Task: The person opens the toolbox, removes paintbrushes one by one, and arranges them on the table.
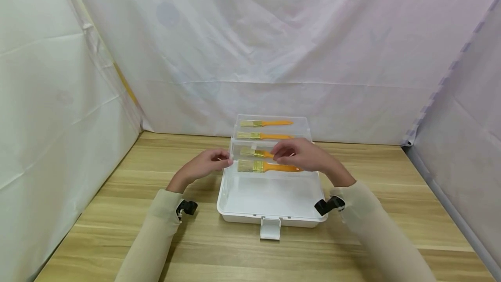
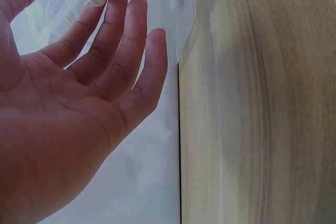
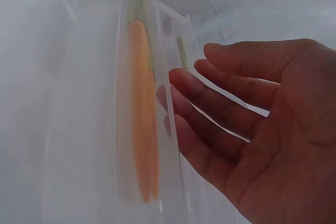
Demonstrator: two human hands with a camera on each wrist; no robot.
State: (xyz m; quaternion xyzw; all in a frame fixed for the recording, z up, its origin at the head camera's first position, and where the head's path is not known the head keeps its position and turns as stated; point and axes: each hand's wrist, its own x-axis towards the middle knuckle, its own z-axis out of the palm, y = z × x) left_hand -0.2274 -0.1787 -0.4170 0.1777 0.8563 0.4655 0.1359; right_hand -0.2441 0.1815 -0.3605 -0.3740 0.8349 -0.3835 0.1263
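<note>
A white box [image 1: 274, 197] stands with clear trays fanned out behind it. The lower clear tray [image 1: 233, 148] holds a wide paintbrush [image 1: 282, 167] and a narrower paintbrush [image 1: 250, 152] with an orange handle. My left hand [image 1: 205, 166] is at that tray's left end, fingers loosely bent; the left wrist view shows the fingertips up against a white edge. My right hand [image 1: 301, 156] hovers over the tray's right part and hides the end of the narrower handle. In the right wrist view, its relaxed fingers [image 3: 210, 119] lie beside the clear wall, pinching nothing.
Behind, an upper clear tray [image 1: 305, 126] bears two more paintbrushes, one of them a slim paintbrush [image 1: 274, 123]. A latch flap [image 1: 270, 228] hangs from the box's front. The wooden table [image 1: 188, 247] is walled in by white curtains [image 1: 274, 34].
</note>
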